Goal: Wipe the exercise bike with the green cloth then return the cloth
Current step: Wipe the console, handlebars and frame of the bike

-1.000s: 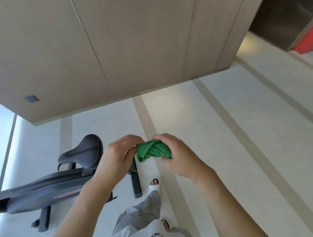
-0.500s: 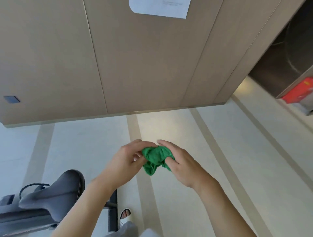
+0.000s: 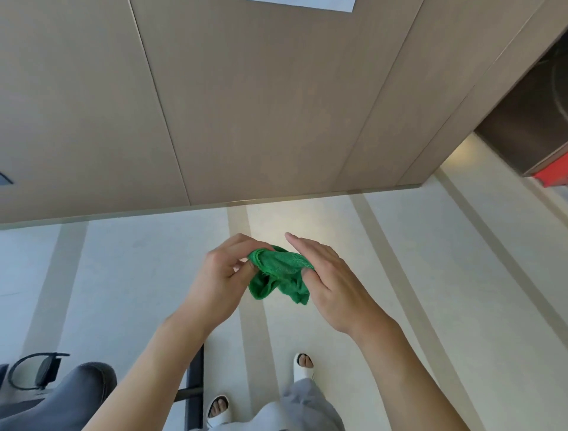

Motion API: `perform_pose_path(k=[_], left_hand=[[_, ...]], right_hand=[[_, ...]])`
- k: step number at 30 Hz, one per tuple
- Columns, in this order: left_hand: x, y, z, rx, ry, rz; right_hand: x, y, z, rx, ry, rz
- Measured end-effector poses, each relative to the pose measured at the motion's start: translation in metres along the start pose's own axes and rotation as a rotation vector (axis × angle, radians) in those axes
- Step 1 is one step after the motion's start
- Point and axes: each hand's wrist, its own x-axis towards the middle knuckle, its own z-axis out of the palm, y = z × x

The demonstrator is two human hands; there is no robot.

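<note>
A: What takes up most of the view?

B: Tan wood-panel wall [image 3: 246,107] fills the top half, w/ the bottom edge of a white paper sheet [image 3: 301,3] at the very top. Below it, a pale floor [image 3: 430,261] w/ beige stripes running away from the viewer. Far right: a dark recess [image 3: 528,123] w/ something red [image 3: 551,177] at its lower edge.

A: And the exercise bike?

B: Only partly in frame, bottom left. Dark padded saddle [image 3: 64,397], a black loop part behind it, and a black post [image 3: 195,387] beside the left forearm. Rest is cut off.

A: The person?

B: Seen from above: two bare forearms, grey trousers [image 3: 310,406], white open-toe slippers [image 3: 304,366] on the floor.

A: Hands?

B: Both raised mid-frame, well above the floor. Left hand [image 3: 221,277]: fingers curled, thumb and fingertips pinching the cloth's left edge. Right hand [image 3: 332,283]: fingers mostly straight and lying together over the cloth's right side, thumb tucked against the fabric.

A: Where's the cloth?

B: Green cloth [image 3: 278,273] sits bunched between the two hands, crumpled, w/ a loose fold and corner hanging below. It's apart from the bike, up and to its right.
</note>
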Motion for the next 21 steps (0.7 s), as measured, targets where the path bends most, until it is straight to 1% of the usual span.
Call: perform_pose_path(k=[5,8,10,13,15,17,19,21], left_hand=[[0.061,0.004,0.024,0.063,0.05,-0.046],[0.093,0.015,0.043,0.091,0.096,-0.127],[0.113,0.023,0.052,0.12,0.146,-0.166],[0.137,0.033,0.057,0.174,0.265,-0.207],[0.148,0.04,0.061,0.222,0.33,-0.228],[0.156,0.045,0.063,0.285,0.384,-0.255],[0.163,0.046,0.062,0.321,0.435,-0.301],[0.17,0.045,0.057,0.359,0.477,-0.347]], right_hand=[[0.06,0.041,-0.041,0.186,-0.099,-0.012],[0.095,0.066,-0.074,0.289,-0.129,0.009],[0.116,0.078,-0.092,0.346,-0.162,-0.022],[0.144,0.087,-0.108,0.415,-0.238,-0.103],[0.16,0.09,-0.116,0.414,-0.311,-0.157],[0.175,0.09,-0.121,0.345,-0.365,-0.212],[0.189,0.093,-0.122,0.308,-0.383,-0.285],[0.203,0.095,-0.119,0.329,-0.356,-0.354]])
